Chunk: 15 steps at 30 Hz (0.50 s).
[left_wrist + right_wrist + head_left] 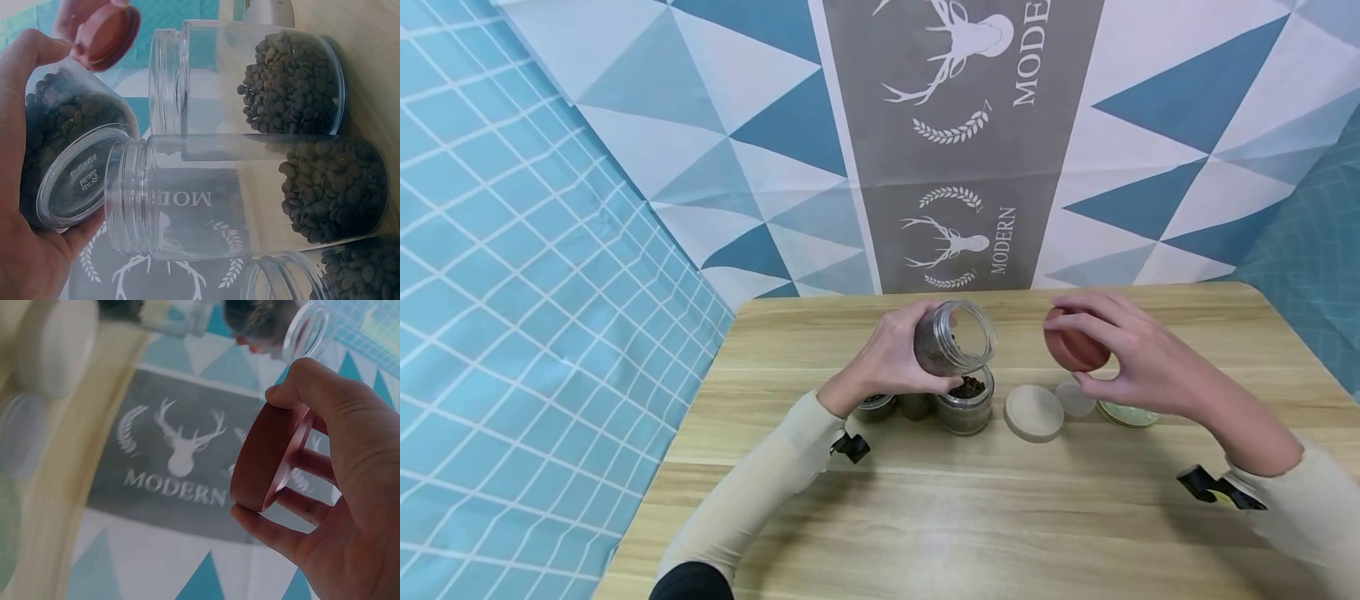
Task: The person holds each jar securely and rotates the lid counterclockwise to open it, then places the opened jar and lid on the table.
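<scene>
My left hand [887, 354] grips a clear jar [931, 343] partly filled with dark brown pellets. The jar is tilted above the table, its uncapped mouth facing right. Its embossed base shows in the left wrist view. Off to the right, my right hand [1138, 362] pinches a reddish-brown round lid [265, 459] by its rim, apart from the jar. Below the left hand stand three jars in a row, the right one [966, 412], the middle one [916, 407] and the left one [876, 408], partly hidden by that hand. Dark pellets fill their lower parts.
A beige lid [1033, 413], a small whitish translucent lid [1075, 398] and a green lid [1129, 415] lie right of the jars on the wooden table [910, 517]. A patterned cloth wall [790, 167] rises behind the table's back edge.
</scene>
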Motion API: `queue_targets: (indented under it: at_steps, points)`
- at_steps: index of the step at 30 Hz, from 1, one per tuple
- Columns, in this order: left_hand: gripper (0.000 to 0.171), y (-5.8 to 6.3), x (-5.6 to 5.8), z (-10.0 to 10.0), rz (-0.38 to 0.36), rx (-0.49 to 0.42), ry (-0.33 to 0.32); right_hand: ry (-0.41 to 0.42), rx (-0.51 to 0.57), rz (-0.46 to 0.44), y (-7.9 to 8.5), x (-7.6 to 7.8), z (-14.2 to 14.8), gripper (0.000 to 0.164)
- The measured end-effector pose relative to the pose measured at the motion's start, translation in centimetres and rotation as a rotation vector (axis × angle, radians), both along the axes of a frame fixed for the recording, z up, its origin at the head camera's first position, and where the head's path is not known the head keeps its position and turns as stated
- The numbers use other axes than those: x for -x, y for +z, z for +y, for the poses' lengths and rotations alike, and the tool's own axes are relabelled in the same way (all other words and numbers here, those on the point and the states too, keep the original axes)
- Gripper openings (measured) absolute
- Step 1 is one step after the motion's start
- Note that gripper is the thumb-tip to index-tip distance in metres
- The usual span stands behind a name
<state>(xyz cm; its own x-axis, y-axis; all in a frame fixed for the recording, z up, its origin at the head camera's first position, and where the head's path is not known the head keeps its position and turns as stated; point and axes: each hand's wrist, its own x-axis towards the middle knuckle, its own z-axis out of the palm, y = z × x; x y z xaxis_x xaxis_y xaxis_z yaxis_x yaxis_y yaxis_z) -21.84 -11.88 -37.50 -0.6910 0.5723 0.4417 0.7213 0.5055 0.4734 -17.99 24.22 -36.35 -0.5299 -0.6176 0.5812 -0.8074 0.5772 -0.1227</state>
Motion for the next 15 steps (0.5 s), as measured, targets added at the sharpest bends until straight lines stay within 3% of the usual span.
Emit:
queue_targets:
  at_steps: [15]
  points:
    - [0.095, 0.0, -0.1, -0.1, -0.001, 0.008, -0.001, -0.146, -0.078, -0.040, -1.8, -1.4, 5.6, 0.083]
